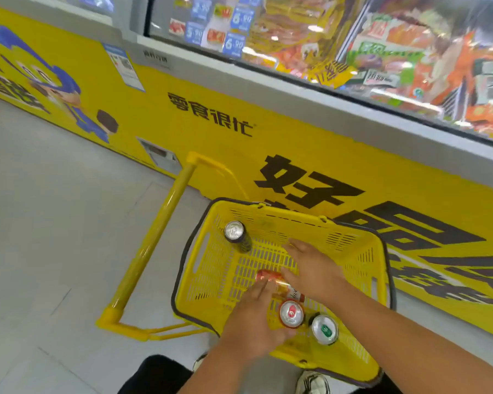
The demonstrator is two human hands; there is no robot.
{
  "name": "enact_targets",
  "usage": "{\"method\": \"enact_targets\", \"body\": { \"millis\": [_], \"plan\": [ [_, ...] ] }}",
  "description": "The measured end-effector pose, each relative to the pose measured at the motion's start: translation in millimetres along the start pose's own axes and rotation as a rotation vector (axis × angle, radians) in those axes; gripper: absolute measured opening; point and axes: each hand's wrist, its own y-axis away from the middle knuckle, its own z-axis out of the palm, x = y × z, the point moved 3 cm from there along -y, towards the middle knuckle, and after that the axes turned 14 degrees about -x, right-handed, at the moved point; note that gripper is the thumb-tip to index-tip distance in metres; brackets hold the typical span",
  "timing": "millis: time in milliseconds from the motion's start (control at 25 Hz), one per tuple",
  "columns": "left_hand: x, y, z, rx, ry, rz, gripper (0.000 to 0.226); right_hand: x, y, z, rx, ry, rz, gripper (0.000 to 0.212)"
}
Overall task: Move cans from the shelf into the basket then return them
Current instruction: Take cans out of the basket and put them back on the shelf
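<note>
basket (211, 268): four cans | left hand (254, 322), right hand (310, 268) over lying can (271, 277)

I see a grey tiled floor (49, 223) running up to a long chest freezer (310, 115). Its yellow front panel (211, 155) carries big black characters and a blue cartoon figure (54, 81). Under the sliding glass lid (353, 46) lie bright food packets, with blue price tags (234, 29) stuck on. Ceiling lights glare off the glass.

Shop, chest freezer (353, 66), price tags (234, 44), basket (211, 268)
</note>
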Motion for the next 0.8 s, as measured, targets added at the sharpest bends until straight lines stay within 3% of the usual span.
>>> {"method": "enact_targets", "body": {
  "millis": [160, 320, 440, 640, 800],
  "plan": [
    [-23, -41, 21, -0.131, 0.008, -0.014, 0.113, 3, -64, 44, -0.083, 0.035, -0.059, 0.074],
    [-28, -68, 41, -0.215, 0.071, 0.060, 0.096, 11, -102, 77, -0.190, 0.060, -0.059, 0.083],
    [-37, -80, 51, -0.249, 0.087, 0.107, 0.098, 15, -116, 97, -0.279, 0.043, -0.081, 0.091],
    [-41, -98, 58, -0.256, 0.067, 0.151, 0.099, 19, -137, 117, -0.371, 0.099, -0.086, 0.077],
    [-39, -93, 58, -0.177, 0.139, 0.222, 0.082, 15, -134, 113, -0.377, 0.056, -0.084, 0.064]
  ]
}}
